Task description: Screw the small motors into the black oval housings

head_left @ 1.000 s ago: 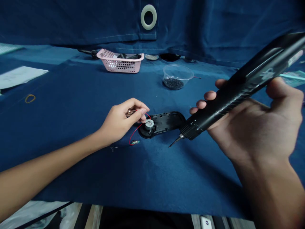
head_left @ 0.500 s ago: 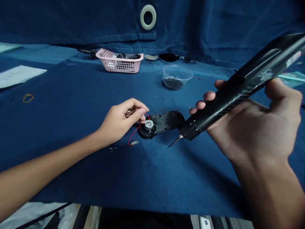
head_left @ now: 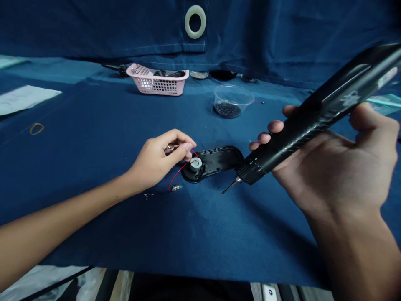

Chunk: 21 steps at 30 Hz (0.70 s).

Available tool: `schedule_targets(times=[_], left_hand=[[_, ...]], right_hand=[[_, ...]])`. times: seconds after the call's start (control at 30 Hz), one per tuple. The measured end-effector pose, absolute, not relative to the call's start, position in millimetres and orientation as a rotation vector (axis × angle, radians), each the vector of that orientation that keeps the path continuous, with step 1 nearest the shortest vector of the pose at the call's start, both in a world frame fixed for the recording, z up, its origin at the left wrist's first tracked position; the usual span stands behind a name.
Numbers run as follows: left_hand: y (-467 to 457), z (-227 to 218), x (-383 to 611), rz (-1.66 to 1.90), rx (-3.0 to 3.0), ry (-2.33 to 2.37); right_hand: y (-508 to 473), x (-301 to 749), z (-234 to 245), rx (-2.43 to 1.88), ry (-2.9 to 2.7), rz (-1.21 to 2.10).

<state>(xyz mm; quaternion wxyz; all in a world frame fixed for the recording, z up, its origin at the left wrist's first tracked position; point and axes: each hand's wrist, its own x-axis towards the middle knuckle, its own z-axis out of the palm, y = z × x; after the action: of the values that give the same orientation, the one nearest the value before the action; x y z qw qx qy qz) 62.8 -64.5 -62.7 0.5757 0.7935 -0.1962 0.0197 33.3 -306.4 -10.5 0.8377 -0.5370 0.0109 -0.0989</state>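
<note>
My right hand (head_left: 341,167) is wrapped round a black electric screwdriver (head_left: 300,125), its bit angled down to the left above the table. My left hand (head_left: 166,156) is closed in a pinch on a thin red wire (head_left: 176,173). A small metallic piece (head_left: 171,147) shows inside its curled fingers, mostly hidden. Just under the fingertips, a small round silver motor (head_left: 196,163) sits in the rounded end of a black plastic housing half (head_left: 219,161), which lies open side up. The red wire loops down to a small green circuit board (head_left: 177,187) on the cloth.
Small metal bits (head_left: 148,195) lie left of the board. Farther back stand a pink basket (head_left: 161,86) with dark parts and a clear tub (head_left: 233,98) of tiny black screws. A yellow rubber band (head_left: 36,128) and white paper (head_left: 28,99) lie left. A blue curtain (head_left: 125,29) hangs behind.
</note>
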Motion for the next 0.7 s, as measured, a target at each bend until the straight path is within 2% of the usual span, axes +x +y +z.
schedule_targets(times=[0.7], left_hand=[[-60.4,-65.1,67.6,-0.046,1.739,-0.549]], right_hand=[[-307.5,33.7,-10.4,-1.144,0.013,-0.208]])
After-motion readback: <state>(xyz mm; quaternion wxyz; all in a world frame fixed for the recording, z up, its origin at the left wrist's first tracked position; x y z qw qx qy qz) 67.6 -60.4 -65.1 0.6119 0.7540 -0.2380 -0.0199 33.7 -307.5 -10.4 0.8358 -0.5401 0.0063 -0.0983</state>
